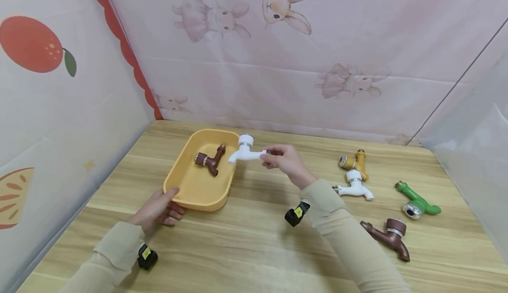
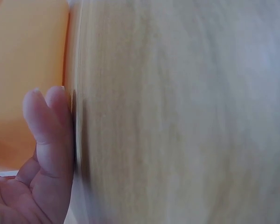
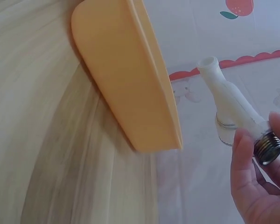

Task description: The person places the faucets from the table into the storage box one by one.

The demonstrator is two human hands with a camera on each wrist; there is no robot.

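My right hand point(image 1: 286, 163) pinches a white faucet point(image 1: 245, 152) by its threaded end, which shows as dark metal in the right wrist view. The faucet is held above the right rim of a yellow plastic basin point(image 1: 174, 172), knob up and spout toward the left. Inside the basin lies a brown faucet point(image 1: 212, 163). My left hand point(image 1: 158, 208) grips the basin's near left corner, thumb over the rim and the other fingers against the outside. In the left wrist view, those fingers point(image 2: 53, 135) lie beside the orange-looking wall.
On the table's right lie a yellow faucet point(image 1: 359, 165), a second white faucet point(image 1: 354, 189) touching or close to it, a green faucet point(image 1: 420, 202) and another brown faucet point(image 1: 390, 239). Printed cloth walls point(image 1: 254, 85) stand behind the wooden table point(image 1: 246, 249) and at both sides.
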